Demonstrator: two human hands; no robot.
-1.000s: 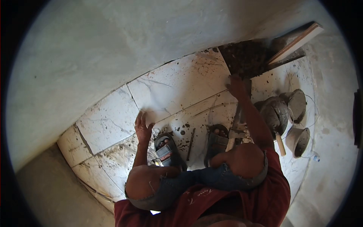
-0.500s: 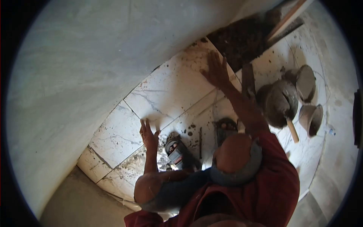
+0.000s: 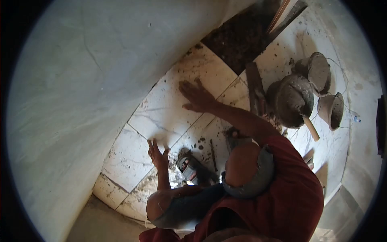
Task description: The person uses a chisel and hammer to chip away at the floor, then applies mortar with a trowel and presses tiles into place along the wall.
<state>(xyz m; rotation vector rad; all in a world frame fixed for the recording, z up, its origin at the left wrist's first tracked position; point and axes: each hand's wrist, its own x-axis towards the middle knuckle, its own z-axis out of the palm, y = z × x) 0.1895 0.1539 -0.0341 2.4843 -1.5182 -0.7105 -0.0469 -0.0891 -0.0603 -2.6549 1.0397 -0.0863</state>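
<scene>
A white floor tile (image 3: 161,115) with grey veins lies along the wall, flecked with dirt. Fingers spread, my right hand (image 3: 197,96) rests flat over its middle part and holds nothing. At the joint with the neighbouring tile (image 3: 128,157), my left hand (image 3: 158,153) has its fingers apart, fingertips right at the tile's near corner. Between my sandalled feet (image 3: 188,167) a thin dark bar (image 3: 213,155) lies on the tiles among crumbs of mortar.
A plastered wall (image 3: 88,80) runs along the left. Dark bare ground (image 3: 238,36) borders the tiles at the top. To the right stand a mortar-filled basin (image 3: 288,101) with a wooden-handled trowel (image 3: 311,128) in it, two buckets (image 3: 319,72), and a dark flat bar (image 3: 254,86).
My right hand has moved left and nearer, from the tile's far edge towards its middle. My left hand stays at the joint. The view has shifted slightly.
</scene>
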